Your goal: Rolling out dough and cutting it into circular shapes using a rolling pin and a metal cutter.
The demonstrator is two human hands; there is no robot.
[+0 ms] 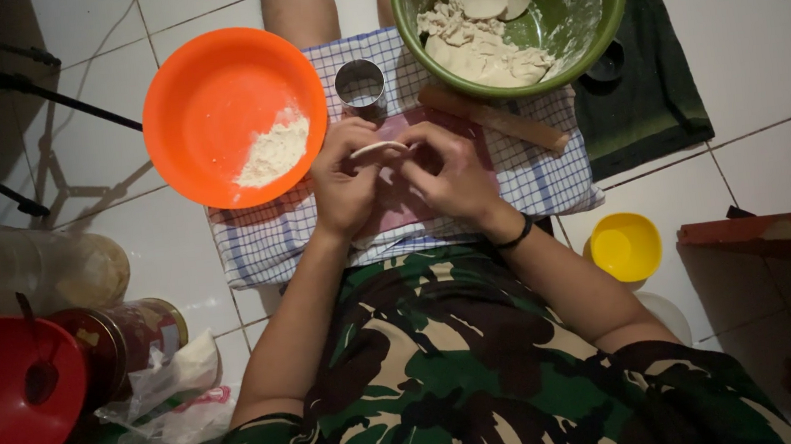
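White tile floor (769, 46) w/ checked cloth (547, 177), dark towel (657, 97), yellow cup (624, 247).

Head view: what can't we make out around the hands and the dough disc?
- Dough disc: only its top edge shows; both hands' fingers cover the rest.
- Left hand and right hand: palms hidden, backs face the camera.
- Green bowl: rim cut off by the top edge.

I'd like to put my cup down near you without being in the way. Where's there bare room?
Bare floor tile lies right of the dark cloth, above the yellow cup. A smaller bare patch sits below the orange bowl. The checked cloth is crowded: both hands, the green bowl, metal cutter and rolling pin.
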